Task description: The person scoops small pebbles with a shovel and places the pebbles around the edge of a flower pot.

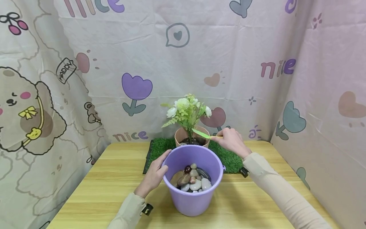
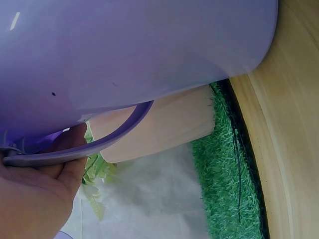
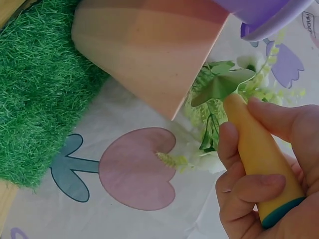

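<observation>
Beige sleeves [image 1: 281, 187] lie nearest the camera in the head view; between them a purple bucket [image 1: 191, 203] of stones [image 1: 195, 184] stands on the table [image 1: 108, 187]. The left hand [image 1: 153, 171] grips its rim; the right hand [image 1: 233, 141] holds a trowel [image 1: 201, 133], blade at the flowerpot [image 1: 178, 136]. In the left wrist view, the bucket's handle [image 2: 79, 153] crosses the fingers. In the right wrist view, fingers and thumb wrap the trowel's yellow grip [image 3: 264, 154].
</observation>
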`<state>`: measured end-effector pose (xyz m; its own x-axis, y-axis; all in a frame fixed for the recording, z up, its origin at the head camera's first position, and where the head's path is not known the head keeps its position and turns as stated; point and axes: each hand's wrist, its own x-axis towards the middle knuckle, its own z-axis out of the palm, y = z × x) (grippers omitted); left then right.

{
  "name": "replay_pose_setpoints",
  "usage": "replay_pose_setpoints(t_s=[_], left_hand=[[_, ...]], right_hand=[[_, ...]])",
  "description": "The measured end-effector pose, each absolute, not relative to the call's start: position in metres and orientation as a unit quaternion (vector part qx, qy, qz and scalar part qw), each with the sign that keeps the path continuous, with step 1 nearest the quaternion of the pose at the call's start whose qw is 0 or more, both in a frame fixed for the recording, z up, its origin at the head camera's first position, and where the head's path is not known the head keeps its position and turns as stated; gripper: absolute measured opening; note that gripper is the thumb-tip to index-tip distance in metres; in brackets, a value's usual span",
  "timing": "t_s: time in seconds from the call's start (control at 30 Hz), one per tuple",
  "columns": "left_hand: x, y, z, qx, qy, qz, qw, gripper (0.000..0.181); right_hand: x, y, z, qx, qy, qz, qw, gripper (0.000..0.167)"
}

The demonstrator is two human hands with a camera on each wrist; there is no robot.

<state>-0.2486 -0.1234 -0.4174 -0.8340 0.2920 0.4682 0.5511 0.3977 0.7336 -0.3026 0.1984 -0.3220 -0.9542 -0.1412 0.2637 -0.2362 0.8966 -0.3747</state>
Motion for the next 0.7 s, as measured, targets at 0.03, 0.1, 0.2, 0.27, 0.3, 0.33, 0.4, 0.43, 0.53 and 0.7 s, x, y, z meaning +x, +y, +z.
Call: replay_pose_setpoints(t_s=[0.03, 0.1, 0.2, 0.27, 0.3, 0.33, 0.4, 0.43, 0.53, 0.7], left_hand=[[-0.2484, -0.1235, -0.4174, -0.255, -0.825, -0.486, 0.133, 0.065], [-0.2483, -0.1235, -0.4176, -0.256, -0.825, -0.486, 0.134, 0.065], [-0.2481, -0.1234, -0.4177, -0.255, -0.826, -0.485, 0.133, 0.064], [-0.2484, -0.1234, -0.4174, -0.254, -0.826, -0.487, 0.130, 0.065], [-0.2484, -0.1234, -0.4174, -0.254, -0.826, -0.486, 0.130, 0.065], [-0.2484, -0.1234, -0.4175, -0.254, -0.826, -0.486, 0.130, 0.065], [-0.2486, -0.1234, -0.4175, -0.255, -0.826, -0.485, 0.131, 0.065], [-0.2487, -0.1234, -0.4175, -0.255, -0.826, -0.486, 0.130, 0.065], [-0.2488, -0.1234, -0.4177, -0.256, -0.825, -0.486, 0.131, 0.065], [-0.2489, -0.1234, -0.4180, -0.259, -0.823, -0.487, 0.134, 0.064]], right_hand=[[-0.3025, 0.1988, -0.3223, 0.097, -0.967, 0.205, 0.118, 0.042], [-0.3026, 0.1996, -0.3231, 0.096, -0.967, 0.204, 0.123, 0.043], [-0.3027, 0.2000, -0.3242, 0.096, -0.966, 0.204, 0.129, 0.042], [-0.3031, 0.2000, -0.3246, 0.096, -0.965, 0.205, 0.130, 0.040], [-0.3031, 0.1999, -0.3247, 0.096, -0.965, 0.206, 0.130, 0.038], [-0.3033, 0.1998, -0.3249, 0.096, -0.965, 0.207, 0.130, 0.037], [-0.3032, 0.1994, -0.3251, 0.095, -0.965, 0.207, 0.131, 0.035], [-0.3032, 0.1993, -0.3251, 0.095, -0.965, 0.207, 0.132, 0.035], [-0.3031, 0.1992, -0.3256, 0.095, -0.965, 0.204, 0.134, 0.034], [-0.3025, 0.1993, -0.3265, 0.094, -0.966, 0.201, 0.132, 0.031]])
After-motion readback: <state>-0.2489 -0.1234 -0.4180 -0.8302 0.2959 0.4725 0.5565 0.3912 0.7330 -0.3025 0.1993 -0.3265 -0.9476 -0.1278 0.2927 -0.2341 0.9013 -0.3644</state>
